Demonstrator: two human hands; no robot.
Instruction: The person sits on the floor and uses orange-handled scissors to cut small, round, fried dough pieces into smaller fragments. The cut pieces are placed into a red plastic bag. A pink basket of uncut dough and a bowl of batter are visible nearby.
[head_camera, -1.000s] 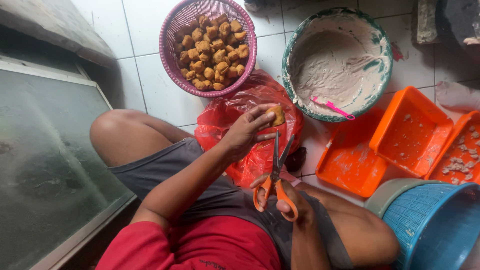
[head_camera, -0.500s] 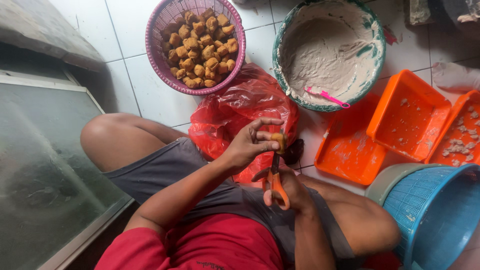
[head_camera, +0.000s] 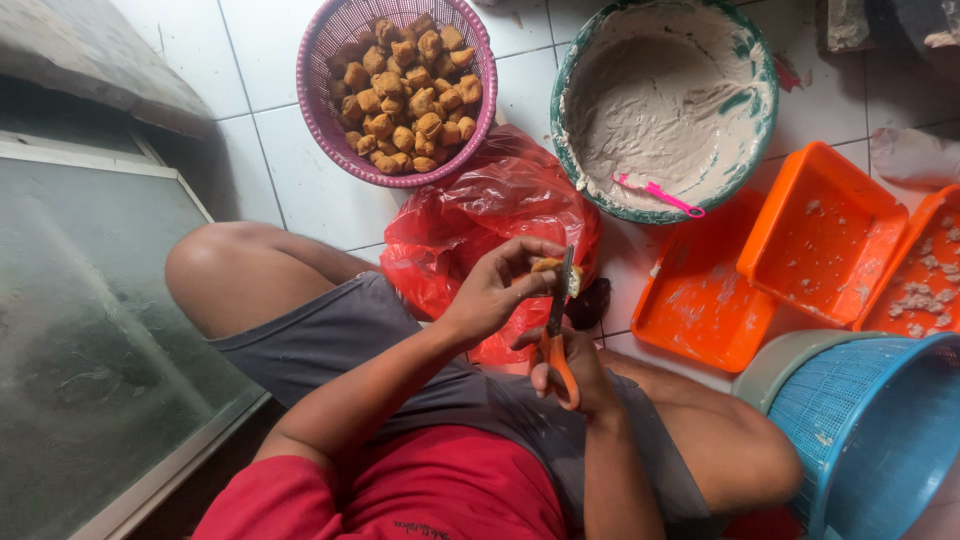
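The left hand (head_camera: 495, 290) pinches a small fried tofu puff (head_camera: 556, 270), golden-brown with a pale cut edge, just above the person's lap in front of a red plastic bag (head_camera: 480, 215). The right hand (head_camera: 570, 370) is closed through the orange handles of scissors (head_camera: 556, 325), whose blades point up and meet the puff. Farther off on the tiled floor, a pink basket (head_camera: 320, 100) holds many similar puffs, left of a batter-smeared green bowl (head_camera: 765, 110).

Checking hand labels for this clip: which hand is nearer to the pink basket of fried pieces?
Left. The left hand holds a fried piece just below the pink basket, over the red bag; the right hand with scissors sits lower, farther away.
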